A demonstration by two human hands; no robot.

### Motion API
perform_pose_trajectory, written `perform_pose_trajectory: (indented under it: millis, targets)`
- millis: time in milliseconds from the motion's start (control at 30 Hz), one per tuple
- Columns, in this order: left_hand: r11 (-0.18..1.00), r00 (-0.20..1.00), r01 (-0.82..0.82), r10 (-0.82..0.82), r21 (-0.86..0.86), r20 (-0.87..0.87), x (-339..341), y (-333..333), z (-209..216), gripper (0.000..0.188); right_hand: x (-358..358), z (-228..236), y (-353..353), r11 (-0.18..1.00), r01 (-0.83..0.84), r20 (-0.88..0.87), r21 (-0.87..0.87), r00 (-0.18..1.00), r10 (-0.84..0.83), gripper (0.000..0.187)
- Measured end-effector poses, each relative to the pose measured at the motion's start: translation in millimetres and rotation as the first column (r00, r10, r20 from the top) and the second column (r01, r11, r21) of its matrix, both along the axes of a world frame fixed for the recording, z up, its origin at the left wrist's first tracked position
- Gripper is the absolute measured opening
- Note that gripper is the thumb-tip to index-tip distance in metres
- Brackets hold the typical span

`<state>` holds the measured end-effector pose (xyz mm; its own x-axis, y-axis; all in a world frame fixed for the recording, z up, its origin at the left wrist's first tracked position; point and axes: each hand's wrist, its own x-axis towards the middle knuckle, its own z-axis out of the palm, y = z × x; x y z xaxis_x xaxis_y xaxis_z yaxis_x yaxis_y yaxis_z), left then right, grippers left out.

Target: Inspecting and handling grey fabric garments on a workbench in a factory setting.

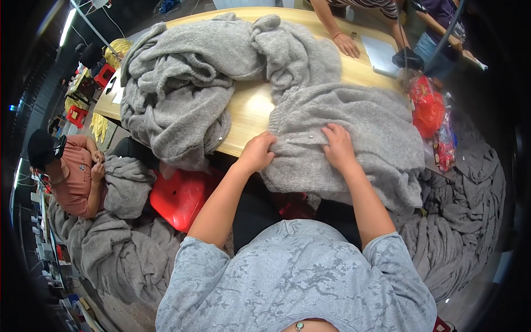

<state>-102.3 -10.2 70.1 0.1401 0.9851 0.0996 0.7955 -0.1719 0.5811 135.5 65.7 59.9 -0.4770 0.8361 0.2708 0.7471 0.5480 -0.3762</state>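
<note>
A fluffy grey knitted garment (365,116) with a ribbed edge lies across the near right part of the wooden table, partly hanging over its front edge. My left hand (258,153) is closed on the ribbed edge at its left side. My right hand (338,146) rests farther in, fingers bent and gripping the knit. Between the two hands runs a drawn-out fold of the fabric, with a small white spot near the right fingertips. The undersides of both hands are hidden.
More grey knitwear (188,83) is heaped on the table (246,110). A person's hand (346,45) lies at the far side near a silver flat case (379,54). Red bags (426,108) stand right. A red stool (180,196) and a seated person (77,171) are left. Piled knits (459,221) flank me.
</note>
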Motion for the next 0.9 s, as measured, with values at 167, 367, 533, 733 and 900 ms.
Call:
perform_pose_trajectory:
  millis: [167, 367, 533, 733, 900]
  targets:
    - [0.996, 0.969, -0.014, 0.036, -0.092, 0.244, 9, -10, 4, 0.023, -25, 14, -21, 0.957, -0.270, -0.258, 0.107, 0.922, 0.289, 0.038]
    - [0.995, 0.896, -0.054, 0.086, -0.086, 0.436, 10, -7, 7, 0.013, -53, 16, -36, 0.911, -0.401, -0.351, -0.096, 0.870, 0.346, 0.032]
    - [0.991, 0.882, -0.081, 0.121, -0.105, 0.456, 9, -10, 2, 0.009, -49, 15, -35, 0.799, -0.323, -0.500, -0.507, 0.865, 0.033, 0.019]
    - [0.950, 0.712, -0.075, 0.263, -0.302, 0.651, 20, -4, -3, 0.010, -56, 4, -33, 0.875, -0.246, -0.483, -0.417, 0.876, 0.016, 0.024]
    - [0.920, 0.571, -0.024, 0.334, -0.392, 0.750, 22, -1, -9, 0.012, -56, -6, -26, 0.916, -0.266, -0.524, -0.299, 0.849, 0.075, 0.025]
